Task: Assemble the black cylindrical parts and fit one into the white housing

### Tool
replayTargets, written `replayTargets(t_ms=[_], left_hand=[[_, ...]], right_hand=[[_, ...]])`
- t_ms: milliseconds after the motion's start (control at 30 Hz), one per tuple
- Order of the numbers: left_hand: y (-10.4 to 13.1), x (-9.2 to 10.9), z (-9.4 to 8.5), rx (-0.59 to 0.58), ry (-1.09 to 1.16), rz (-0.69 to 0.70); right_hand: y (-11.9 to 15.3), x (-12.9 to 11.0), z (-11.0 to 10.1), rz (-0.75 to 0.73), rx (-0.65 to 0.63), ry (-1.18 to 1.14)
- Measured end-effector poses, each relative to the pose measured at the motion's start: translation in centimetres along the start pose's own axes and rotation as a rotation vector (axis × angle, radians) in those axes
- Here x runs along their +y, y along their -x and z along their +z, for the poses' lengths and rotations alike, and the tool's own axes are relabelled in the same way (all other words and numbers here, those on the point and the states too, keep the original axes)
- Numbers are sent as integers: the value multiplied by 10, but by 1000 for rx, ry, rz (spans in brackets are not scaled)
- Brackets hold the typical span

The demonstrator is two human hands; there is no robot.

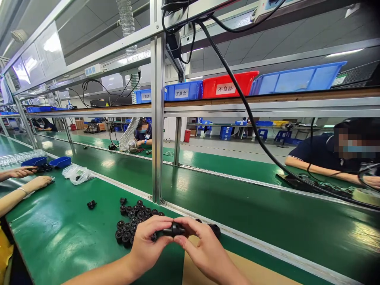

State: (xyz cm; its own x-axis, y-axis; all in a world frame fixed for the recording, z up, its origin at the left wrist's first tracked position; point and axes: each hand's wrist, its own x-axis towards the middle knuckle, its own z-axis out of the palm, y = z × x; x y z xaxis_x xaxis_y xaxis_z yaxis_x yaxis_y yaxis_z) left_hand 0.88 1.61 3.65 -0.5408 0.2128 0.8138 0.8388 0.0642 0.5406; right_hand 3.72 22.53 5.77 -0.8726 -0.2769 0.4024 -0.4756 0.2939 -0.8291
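Above the near edge of the green table (pixel 74 237), the person's left hand (pixel 147 241) and right hand (pixel 203 243) meet around a small black part (pixel 174 229). The grip of each is clamped on it, fingertips along the top and thumbs underneath, so the part lies roughly level between them. Just behind and beside the left hand, a cluster of round black pieces (pixel 127 227) stands on the table, with one loose piece (pixel 92 204) lying apart to the left. A tan sheet (pixel 255 273) lies below the right hand. Farther left are a clear plastic bag (pixel 77 175), two blue trays (pixel 60 161) and a co-worker's hands (pixel 41 182). A red bin (pixel 230 84) sits on the raised shelf.
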Motion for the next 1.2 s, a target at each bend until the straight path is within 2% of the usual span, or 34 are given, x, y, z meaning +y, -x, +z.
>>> replayTargets(t_ms=[100,200,300,400,533,600,733,900,1000,1200], left_hand=[[0,-1,-1,6,-40,80],[0,-3,-3,36,-25,-33],[2,-3,-3,18,23,-168],[5,0,-2,-42,35,-189],[3,3,-1,-86,19,-115],[-1,3,-2,-75,16,-41],[-7,1,-5,-30,9,77],[-6,-1,-5,-48,-19,91],[-4,-3,-6,-59,-58,144],[-2,-10,-10,-130,-148,319]], right_hand=[[-1,1,7,65,-38,120],[-1,2,7,89,-27,258],[0,-1,-5,-72,-4,309],[2,-5,-17,-264,-85,323],[4,-5,-14,-260,-88,448],[4,-3,-6,-203,-76,428],[2,-4,4,-9,-83,215],[2,-8,-5,7,-12,28],[0,-6,-4,71,-20,-96],[-8,5,13,442,-110,-533]])
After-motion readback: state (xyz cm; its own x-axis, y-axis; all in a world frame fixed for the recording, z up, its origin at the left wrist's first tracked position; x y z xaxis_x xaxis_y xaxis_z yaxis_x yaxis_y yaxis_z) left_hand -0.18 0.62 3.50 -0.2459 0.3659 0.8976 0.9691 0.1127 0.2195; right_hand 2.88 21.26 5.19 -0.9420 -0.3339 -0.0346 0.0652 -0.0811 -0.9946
